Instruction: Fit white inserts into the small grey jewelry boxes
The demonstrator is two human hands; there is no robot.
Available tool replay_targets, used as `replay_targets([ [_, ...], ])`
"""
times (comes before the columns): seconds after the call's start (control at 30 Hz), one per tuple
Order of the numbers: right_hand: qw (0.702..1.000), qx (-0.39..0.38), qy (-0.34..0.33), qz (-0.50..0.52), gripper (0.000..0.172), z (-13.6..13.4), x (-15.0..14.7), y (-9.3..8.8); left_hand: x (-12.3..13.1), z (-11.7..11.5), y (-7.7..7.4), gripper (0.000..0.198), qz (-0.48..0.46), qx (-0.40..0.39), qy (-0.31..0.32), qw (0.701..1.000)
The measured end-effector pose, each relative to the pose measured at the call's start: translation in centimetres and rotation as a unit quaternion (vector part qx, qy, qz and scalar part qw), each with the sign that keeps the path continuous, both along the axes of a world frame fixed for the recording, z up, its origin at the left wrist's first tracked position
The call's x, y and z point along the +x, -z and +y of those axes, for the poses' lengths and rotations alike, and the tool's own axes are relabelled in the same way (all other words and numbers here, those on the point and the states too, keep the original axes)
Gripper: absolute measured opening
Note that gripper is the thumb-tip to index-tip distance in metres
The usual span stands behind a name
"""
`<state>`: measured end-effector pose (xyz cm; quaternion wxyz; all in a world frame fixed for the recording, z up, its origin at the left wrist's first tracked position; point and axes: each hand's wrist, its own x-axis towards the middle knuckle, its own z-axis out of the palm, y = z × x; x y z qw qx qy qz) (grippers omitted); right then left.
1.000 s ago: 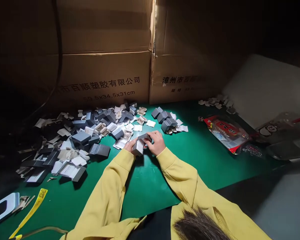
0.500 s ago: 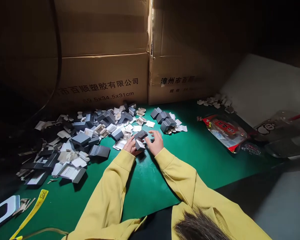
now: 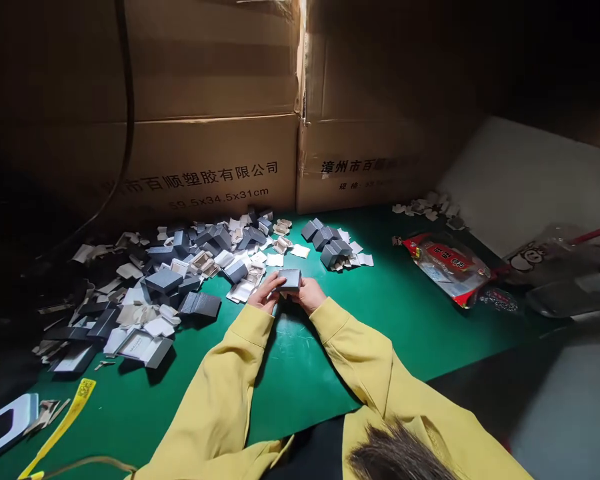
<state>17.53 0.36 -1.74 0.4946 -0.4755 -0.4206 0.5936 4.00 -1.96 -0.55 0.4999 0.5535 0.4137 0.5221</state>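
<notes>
left hand (image 3: 264, 295) gripping grey box (image 3: 290, 279) | right hand (image 3: 309, 293) gripping it too | box sitting mid green mat (image 3: 405, 313) | box pile (image 3: 180, 280) lying left

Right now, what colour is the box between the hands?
The box is dark grey, clearest in the head view.

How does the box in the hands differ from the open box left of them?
The held box looks shut, all grey; the open box shows a pale lining. The left hand and right hand grip the held box; the open box lies untouched on the green mat. Both are grey outside.
</notes>
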Motion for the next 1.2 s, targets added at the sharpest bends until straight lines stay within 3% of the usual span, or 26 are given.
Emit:
replay_targets([
  [0.27,0.995,-0.035,-0.075,0.049,0.033,-0.2,-0.6,-1.1,0.2,-0.5,-0.2,0.026,0.029,0.023,-0.039,0.999],
  [0.4,0.995,-0.058,-0.061,0.061,0.033,-0.3,-0.9,-0.9,0.2,-0.5,-0.6,0.027,0.05,0.017,-0.044,0.998],
  [0.57,0.997,-0.075,0.005,0.004,0.022,0.0,-0.5,-0.2,0.6,-0.4,-0.9,0.028,0.104,0.036,-0.074,0.991],
  [0.63,0.998,-0.053,0.014,0.005,0.029,0.2,0.2,-0.3,1.2,-0.4,-0.9,0.03,0.131,0.05,-0.073,0.987],
  [0.8,0.994,0.026,-0.064,0.08,0.055,0.4,3.7,-1.6,4.2,-0.3,-1.0,0.035,0.135,0.065,-0.079,0.985],
  [0.9,0.994,0.063,-0.053,0.065,0.066,0.3,7.0,-2.2,7.0,-0.3,-1.1,0.037,0.15,0.097,-0.067,0.982],
  [0.97,0.997,0.065,-0.039,0.026,0.07,0.2,9.5,-2.2,9.2,-0.5,-1.1,0.038,0.164,0.12,-0.066,0.977],
  [1.1,0.986,0.099,0.051,-0.124,0.057,0.5,14.8,-1.5,13.6,-1.0,-0.9,0.04,0.233,0.165,-0.074,0.956],
  [1.2,0.925,0.151,0.108,-0.331,0.045,0.9,17.6,-0.6,16.1,-1.1,-0.8,0.045,0.334,0.169,-0.03,0.927],
])
